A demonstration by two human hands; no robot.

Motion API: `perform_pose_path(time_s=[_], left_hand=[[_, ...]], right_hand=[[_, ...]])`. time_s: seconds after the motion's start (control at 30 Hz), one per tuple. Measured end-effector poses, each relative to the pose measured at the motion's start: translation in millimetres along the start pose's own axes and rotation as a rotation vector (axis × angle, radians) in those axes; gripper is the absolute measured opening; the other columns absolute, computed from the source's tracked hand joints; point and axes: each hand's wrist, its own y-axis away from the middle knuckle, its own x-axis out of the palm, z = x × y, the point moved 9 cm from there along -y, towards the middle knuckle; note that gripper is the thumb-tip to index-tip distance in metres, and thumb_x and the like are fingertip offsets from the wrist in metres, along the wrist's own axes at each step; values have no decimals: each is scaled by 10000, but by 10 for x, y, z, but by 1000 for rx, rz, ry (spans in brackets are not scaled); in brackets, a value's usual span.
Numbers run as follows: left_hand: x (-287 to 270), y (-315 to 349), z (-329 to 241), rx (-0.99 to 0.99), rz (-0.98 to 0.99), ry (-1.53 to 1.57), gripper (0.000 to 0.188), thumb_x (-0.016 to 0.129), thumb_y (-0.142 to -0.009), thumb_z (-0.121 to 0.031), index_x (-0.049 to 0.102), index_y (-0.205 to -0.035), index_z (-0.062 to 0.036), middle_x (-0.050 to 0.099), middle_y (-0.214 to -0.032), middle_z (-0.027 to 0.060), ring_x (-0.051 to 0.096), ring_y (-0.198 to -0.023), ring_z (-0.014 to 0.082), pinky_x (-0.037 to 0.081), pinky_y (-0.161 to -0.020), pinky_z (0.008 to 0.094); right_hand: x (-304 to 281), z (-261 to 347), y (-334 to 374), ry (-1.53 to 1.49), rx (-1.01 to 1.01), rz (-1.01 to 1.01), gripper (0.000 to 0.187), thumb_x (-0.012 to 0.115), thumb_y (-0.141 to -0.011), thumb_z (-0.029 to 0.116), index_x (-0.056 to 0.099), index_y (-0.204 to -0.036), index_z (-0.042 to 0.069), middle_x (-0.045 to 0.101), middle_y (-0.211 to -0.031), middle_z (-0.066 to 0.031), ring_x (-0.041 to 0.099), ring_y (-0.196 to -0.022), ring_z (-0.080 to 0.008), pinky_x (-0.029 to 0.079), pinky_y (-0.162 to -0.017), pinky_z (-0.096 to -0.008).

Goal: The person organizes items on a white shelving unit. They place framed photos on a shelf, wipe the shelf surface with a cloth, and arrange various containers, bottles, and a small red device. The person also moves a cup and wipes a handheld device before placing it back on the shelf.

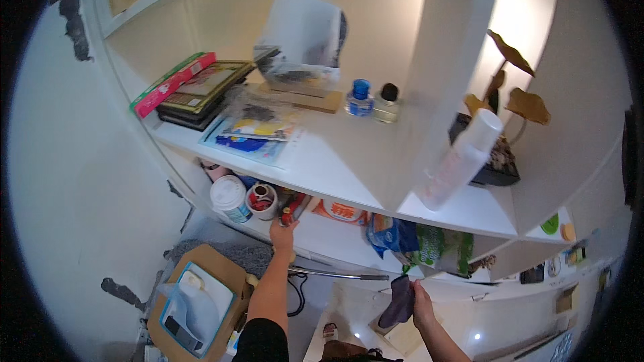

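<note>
My left hand (283,233) reaches onto the lower shelf, its fingers closed at the near end of a red and dark object (291,210). What kind of object that is, I cannot make out. Just left of it stand a white cup (261,202) with red things inside and a white lidded tub (230,196). Lower right, my right hand (421,303) grips a folded dark purple-grey cloth (397,304), thumb toward its upper edge. The cloth hangs below the shelf front, apart from the shelf.
Above, the white shelf (335,161) carries framed pictures (201,94), flat packets (258,124), two small bottles and a white spray bottle (463,159). Blue and green bags (419,241) sit on the lower shelf. A cardboard box (213,255) and a metal rod (339,273) are below.
</note>
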Motion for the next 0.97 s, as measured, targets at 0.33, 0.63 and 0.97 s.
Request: perform_pose_path(time_s=[0.33, 0.63, 0.97], left_hand=[[-199, 921, -175, 25, -105, 446, 664, 704, -761, -167, 358, -1301, 4, 477, -1162, 144, 470, -983, 244, 406, -842, 339], [823, 3441, -1432, 351, 741, 316, 356, 665, -792, -121, 525, -1105, -26, 547, -987, 45, 500, -842, 122, 449, -715, 267], [3245, 4507, -1345, 34, 959, 145, 617, 616, -841, -209, 321, -1374, -109, 610, -941, 86, 585, -756, 132, 481, -650, 252]], right_hand=[[-649, -171, 369, -159, 21, -40, 395, 521, -901, 332, 559, -1134, 15, 596, -1019, -51, 524, -936, -140, 393, -856, -255], [-2022, -592, 617, -364, -77, -194, 323, 491, -909, 292, 564, -1085, 31, 598, -974, -57, 548, -880, -149, 432, -803, -274], [-3284, -1008, 1416, -526, -102, -344, 361, 518, -899, 268, 519, -1145, 4, 595, -1074, -106, 563, -1008, -189, 425, -905, -317]])
